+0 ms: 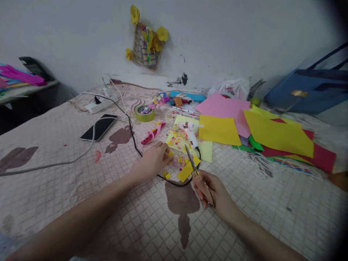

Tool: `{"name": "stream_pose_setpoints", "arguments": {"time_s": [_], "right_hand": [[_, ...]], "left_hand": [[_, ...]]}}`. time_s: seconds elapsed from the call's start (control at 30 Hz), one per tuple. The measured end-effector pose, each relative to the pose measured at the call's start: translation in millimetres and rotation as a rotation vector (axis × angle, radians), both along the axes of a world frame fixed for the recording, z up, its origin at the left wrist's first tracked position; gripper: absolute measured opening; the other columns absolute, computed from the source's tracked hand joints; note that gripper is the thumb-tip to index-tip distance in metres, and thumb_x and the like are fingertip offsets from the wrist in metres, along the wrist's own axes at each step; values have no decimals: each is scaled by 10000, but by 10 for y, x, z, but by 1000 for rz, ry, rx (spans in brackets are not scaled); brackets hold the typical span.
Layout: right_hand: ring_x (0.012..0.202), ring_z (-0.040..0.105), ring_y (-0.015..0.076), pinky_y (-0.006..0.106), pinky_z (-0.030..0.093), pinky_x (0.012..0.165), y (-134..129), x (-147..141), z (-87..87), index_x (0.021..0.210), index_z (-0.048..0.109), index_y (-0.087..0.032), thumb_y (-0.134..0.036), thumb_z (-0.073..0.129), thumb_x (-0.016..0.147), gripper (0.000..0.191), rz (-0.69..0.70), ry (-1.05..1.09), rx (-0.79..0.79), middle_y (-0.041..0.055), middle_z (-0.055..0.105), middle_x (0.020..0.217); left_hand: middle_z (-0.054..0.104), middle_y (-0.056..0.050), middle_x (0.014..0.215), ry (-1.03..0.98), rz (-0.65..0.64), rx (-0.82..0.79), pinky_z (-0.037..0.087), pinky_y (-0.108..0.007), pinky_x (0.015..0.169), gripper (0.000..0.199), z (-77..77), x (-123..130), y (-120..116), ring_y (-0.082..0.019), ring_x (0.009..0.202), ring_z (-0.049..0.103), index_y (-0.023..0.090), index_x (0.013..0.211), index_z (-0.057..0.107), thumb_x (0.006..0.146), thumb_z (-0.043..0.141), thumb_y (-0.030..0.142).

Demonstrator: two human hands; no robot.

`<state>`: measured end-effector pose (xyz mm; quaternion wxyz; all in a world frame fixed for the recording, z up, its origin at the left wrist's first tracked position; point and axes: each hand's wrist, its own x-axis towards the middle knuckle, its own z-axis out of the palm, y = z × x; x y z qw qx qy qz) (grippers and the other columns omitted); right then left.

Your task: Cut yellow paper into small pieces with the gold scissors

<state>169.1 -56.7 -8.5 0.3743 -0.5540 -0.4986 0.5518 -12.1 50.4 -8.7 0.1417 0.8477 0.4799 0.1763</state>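
My right hand (208,190) holds a pair of scissors (193,163), its fingers wrapped round the handles and the blades pointing up and away from me. The blades look closed. Left of it, my left hand (154,157) is low over the cloth with curled fingers, and a small piece of yellow paper (170,155) shows at the fingertips. Between the hands lie a yellow paper strip (186,172) and many small pink and yellow paper cuttings (181,159). Just beyond, a white glue gun (190,132) rests on a pale yellow sheet (208,151).
The glue gun's black cord (134,139) loops round the cuttings. A phone (100,127), power strip (100,103) and tape roll (145,113) are on the left. Coloured sheets (274,132), white string (258,163) and a blue bag (307,88) lie right.
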Motion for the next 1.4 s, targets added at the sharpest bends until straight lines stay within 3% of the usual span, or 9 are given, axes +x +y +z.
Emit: {"name": "stream_pose_setpoints", "arguments": {"time_s": [0.13,0.27,0.47,0.9,1.07,1.23,1.4], "right_hand": [[310,324,45,177,279,305,7,9,-42,604,380,-199,-613,445,767,450,-15,35,0,-88,367,441],[307,337,50,179,280,296,27,7,-41,586,371,-203,-602,460,759,444,-41,42,-7,-86,374,439],[308,331,43,173,285,293,54,-1,-49,585,361,-202,-613,458,754,454,-48,33,-9,-91,375,446],[302,341,51,178,281,295,61,12,-121,600,395,-198,-569,479,780,421,-24,84,33,-86,386,440],[307,326,48,174,277,287,46,9,-142,615,391,-200,-571,466,786,415,-16,110,24,-87,383,450],[314,327,46,170,284,302,39,12,-125,603,378,-201,-569,471,781,419,-19,105,-23,-90,369,445],[311,328,44,173,286,309,33,22,-77,597,380,-198,-591,457,779,440,-10,87,-14,-88,373,449]], "left_hand": [[594,-31,743,-45,6,-66,382,-247,569,185,-28,-20,61,-152,655,544,166,751,549,744,572,349],[606,-34,770,-108,7,-72,381,-242,563,233,-45,-38,92,-149,657,545,165,825,561,723,598,370],[603,-30,737,-88,11,-46,366,-239,567,126,-88,-33,114,-146,662,541,167,753,568,747,569,293],[588,-16,657,-59,11,-78,340,-237,538,137,-42,-31,126,-136,599,511,167,672,559,738,554,286],[607,-35,718,-88,27,-64,359,-241,556,202,-71,-25,119,-140,625,523,162,751,568,796,485,341],[591,-28,717,-73,25,-56,366,-239,569,174,-78,-15,115,-140,637,516,162,717,562,735,567,335],[573,-9,634,-131,26,-100,330,-221,513,190,-65,-41,124,-116,564,484,152,699,574,774,512,316]]}}
